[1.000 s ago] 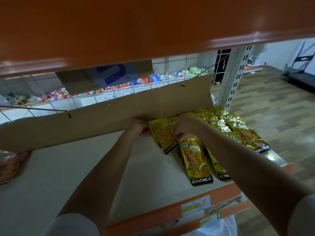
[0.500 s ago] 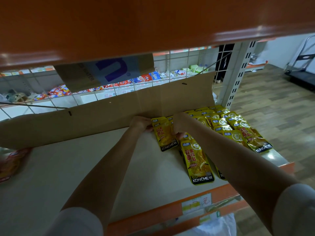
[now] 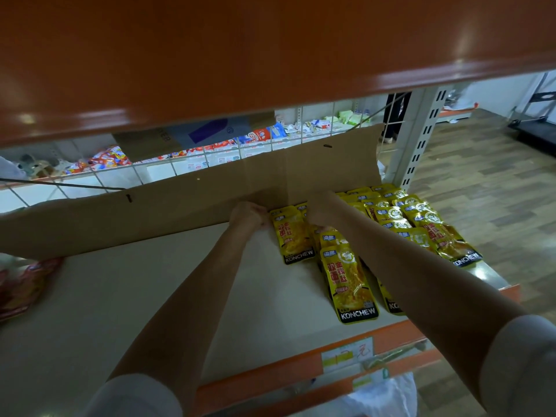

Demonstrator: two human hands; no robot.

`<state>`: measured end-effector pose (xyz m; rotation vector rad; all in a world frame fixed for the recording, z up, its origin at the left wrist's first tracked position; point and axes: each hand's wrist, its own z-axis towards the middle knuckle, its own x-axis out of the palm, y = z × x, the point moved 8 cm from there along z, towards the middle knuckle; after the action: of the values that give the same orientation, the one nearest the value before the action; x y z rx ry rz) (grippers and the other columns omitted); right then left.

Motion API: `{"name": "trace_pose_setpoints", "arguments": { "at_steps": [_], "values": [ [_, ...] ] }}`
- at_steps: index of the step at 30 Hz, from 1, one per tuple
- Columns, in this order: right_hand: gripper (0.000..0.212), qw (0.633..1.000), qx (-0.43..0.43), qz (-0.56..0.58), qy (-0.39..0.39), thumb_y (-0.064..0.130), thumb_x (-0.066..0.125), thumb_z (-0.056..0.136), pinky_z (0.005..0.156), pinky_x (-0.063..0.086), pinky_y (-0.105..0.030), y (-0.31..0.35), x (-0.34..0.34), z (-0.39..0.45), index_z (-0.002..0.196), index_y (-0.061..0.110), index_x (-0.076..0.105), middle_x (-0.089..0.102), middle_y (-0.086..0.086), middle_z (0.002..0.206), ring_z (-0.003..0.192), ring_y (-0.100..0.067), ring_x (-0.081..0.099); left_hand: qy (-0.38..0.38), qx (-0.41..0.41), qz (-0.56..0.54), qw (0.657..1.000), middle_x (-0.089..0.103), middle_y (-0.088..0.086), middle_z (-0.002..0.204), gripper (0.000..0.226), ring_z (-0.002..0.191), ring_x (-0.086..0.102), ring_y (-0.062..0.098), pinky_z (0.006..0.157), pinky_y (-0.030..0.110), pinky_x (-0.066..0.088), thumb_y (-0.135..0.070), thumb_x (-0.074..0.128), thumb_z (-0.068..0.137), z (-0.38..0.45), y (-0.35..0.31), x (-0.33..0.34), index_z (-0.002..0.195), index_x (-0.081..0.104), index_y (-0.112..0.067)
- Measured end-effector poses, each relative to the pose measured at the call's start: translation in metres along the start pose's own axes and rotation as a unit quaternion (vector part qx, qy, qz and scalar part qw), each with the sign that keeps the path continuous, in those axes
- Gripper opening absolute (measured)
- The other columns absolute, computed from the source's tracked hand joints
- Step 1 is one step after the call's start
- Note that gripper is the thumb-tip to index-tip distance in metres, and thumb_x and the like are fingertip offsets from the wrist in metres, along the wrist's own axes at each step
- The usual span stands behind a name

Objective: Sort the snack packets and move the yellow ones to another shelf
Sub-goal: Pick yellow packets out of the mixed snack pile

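Observation:
A yellow snack packet [image 3: 293,236] lies flat at the back of the cream shelf board [image 3: 144,296], against the cardboard. My left hand [image 3: 248,215] pinches its top left corner and my right hand [image 3: 322,210] pinches its top right edge, fingers curled. More yellow packets [image 3: 400,218] lie in overlapping rows to the right. One longer yellow packet [image 3: 350,281] stretches toward the front edge, partly under my right forearm.
A cardboard sheet [image 3: 180,212] stands along the back of the shelf. Red packets [image 3: 24,284] lie at the far left. The orange shelf above [image 3: 270,55] hangs low overhead. An orange front rail [image 3: 270,377] and a grey upright post [image 3: 421,130] border the shelf.
The packet between my hands was tilted and raised; it now lies flat, straightened beside the other rows. Both hands stay at its top corners.

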<state>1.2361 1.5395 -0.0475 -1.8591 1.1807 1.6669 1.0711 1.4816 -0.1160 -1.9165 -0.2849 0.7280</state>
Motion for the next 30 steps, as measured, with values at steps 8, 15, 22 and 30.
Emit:
{"name": "trace_pose_setpoints", "arguments": {
  "at_steps": [8,15,22,30],
  "values": [
    [0.032,0.986,-0.133,-0.098,-0.013,0.009,0.057,0.086,0.086,0.046,-0.033,0.018,-0.012,-0.009,0.117,0.002,0.058,0.057,-0.015,0.121,0.113,-0.031,0.055,-0.012,0.190,0.449,0.873,0.062,0.009,0.122,0.034,0.112,0.057,0.027,0.093,0.037,0.046,-0.029,0.055,0.092,-0.041,-0.037,-0.012,0.120,0.062,-0.012],
    [0.051,0.945,-0.268,-0.187,0.001,0.034,0.058,0.089,0.106,0.034,-0.041,0.066,0.002,-0.023,0.133,0.011,0.045,0.045,-0.008,0.138,0.129,-0.030,0.038,-0.004,0.099,0.555,0.826,0.041,0.005,0.146,0.057,0.135,0.036,0.023,0.107,0.034,0.032,-0.040,0.055,0.093,-0.095,-0.016,-0.040,0.142,0.040,-0.017],
    [0.059,0.892,-0.395,-0.204,0.076,0.042,0.050,0.094,0.109,0.027,-0.039,0.153,0.049,-0.058,0.144,0.015,0.031,0.031,-0.009,0.149,0.136,-0.030,0.027,-0.075,-0.092,0.555,0.823,0.033,0.008,0.150,0.062,0.137,0.031,0.028,0.110,0.043,0.030,-0.050,0.044,0.096,-0.196,0.038,-0.120,0.148,0.027,-0.021],
    [0.059,0.811,-0.537,-0.202,0.116,0.043,0.047,0.095,0.108,0.028,-0.040,0.308,0.104,-0.160,0.144,0.014,0.032,0.032,-0.010,0.147,0.136,-0.031,0.027,-0.150,-0.271,0.503,0.807,0.042,0.012,0.144,0.061,0.132,0.038,0.030,0.106,0.037,0.034,-0.052,0.042,0.095,-0.347,0.114,-0.220,0.145,0.037,-0.017]
  ]
}}
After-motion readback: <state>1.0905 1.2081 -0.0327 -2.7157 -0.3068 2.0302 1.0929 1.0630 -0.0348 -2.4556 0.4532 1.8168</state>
